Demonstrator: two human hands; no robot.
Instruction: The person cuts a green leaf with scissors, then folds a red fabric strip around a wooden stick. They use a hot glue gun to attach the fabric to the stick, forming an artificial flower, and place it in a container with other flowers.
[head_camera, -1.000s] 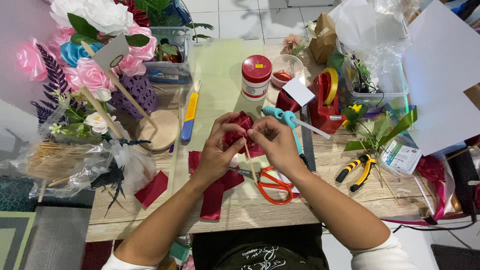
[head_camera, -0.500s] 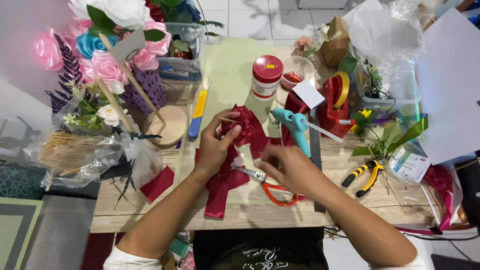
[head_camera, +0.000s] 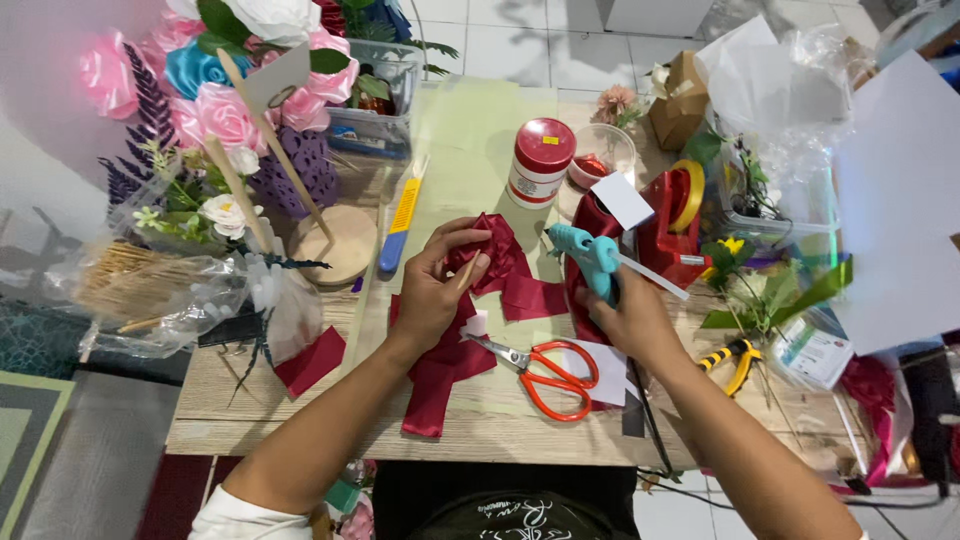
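Observation:
My left hand (head_camera: 432, 288) holds a half-made dark red ribbon rose (head_camera: 497, 255) on a thin wooden stick, above loose strips of the same red ribbon (head_camera: 437, 380) on the table. My right hand (head_camera: 628, 318) is wrapped around the grip of a light blue glue gun (head_camera: 589, 256), whose nozzle points left towards the rose. Orange-handled scissors (head_camera: 548, 370) lie on the table between my two forearms, touched by neither hand.
A white jar with a red lid (head_camera: 540, 162), a red tape dispenser (head_camera: 672, 215), a yellow-and-blue utility knife (head_camera: 402, 221) and yellow pliers (head_camera: 738, 362) lie around. A ribbon flower bouquet (head_camera: 215, 100) and a bag of wooden sticks (head_camera: 140, 285) fill the left side.
My right hand let go of the rose, moved right and took hold of the glue gun. My left hand keeps holding the rose. The scissors stay on the table.

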